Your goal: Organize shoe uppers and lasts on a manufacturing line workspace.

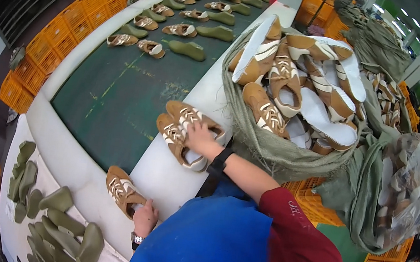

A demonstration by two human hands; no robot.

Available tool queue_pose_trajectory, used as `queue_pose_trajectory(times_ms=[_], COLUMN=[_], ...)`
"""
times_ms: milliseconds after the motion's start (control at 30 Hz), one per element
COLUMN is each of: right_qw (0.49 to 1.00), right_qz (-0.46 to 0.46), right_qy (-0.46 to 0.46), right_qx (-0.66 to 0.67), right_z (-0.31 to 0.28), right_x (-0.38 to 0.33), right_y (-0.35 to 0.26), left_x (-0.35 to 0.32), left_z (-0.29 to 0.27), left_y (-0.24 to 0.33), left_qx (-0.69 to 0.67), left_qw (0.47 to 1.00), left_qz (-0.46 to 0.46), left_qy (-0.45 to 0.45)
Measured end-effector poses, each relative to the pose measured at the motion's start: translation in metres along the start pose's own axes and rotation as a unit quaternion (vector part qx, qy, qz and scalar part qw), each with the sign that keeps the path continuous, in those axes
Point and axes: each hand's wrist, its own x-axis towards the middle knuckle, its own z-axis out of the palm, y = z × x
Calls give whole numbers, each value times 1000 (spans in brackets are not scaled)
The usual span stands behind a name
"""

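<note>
While R hand (pixel 201 139) lies palm-down on shoe pair (pixel 172 130), grip unclear, L hand (pixel 145 219) gripping sgl. shoe (pixel 121 189)

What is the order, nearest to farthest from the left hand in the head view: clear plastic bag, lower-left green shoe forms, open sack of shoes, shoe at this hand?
1. Brown-and-white shoe: at the left hand, which touches its heel end.
2. Green shoe forms: lower left.
3. Open sack: upper right.
4. Clear plastic bag: far right.

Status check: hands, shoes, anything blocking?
Left hand at heel of single shoe. Right hand on two side-by-side shoes, on white ledge. Shoe-filled sack beside right forearm; nothing seen blocking either hand.
</note>
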Motion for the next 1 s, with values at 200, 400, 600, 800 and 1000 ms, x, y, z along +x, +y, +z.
queue_pose_trajectory(times_ms=[200, 400, 600, 800, 1000], right_qw=[999, 999, 932, 925, 629], right_qz=[8, 12, 269, 250, 4], right_qy=[-48, -45, 242, 256, 238], right_qx=[15, -2, -23, 124, 740], right_z=[-6, -71, -200, -188, -195], right_x=[-23, -12, 27, 46, 15], right_y=[1, 31, 85, 131, 102], left_x=[-3, 6, 9, 7, 1], left_z=[-9, -9, -11, -4, -11], left_y=[3, 11, 10, 9, 8], left_qx=[-31, -41, -61, -48, -83], left_qw=[998, 998, 996, 998, 996], left_qz=[-20, 20, 29, 44, 5], left_qy=[-49, -41, -51, 3, -26])
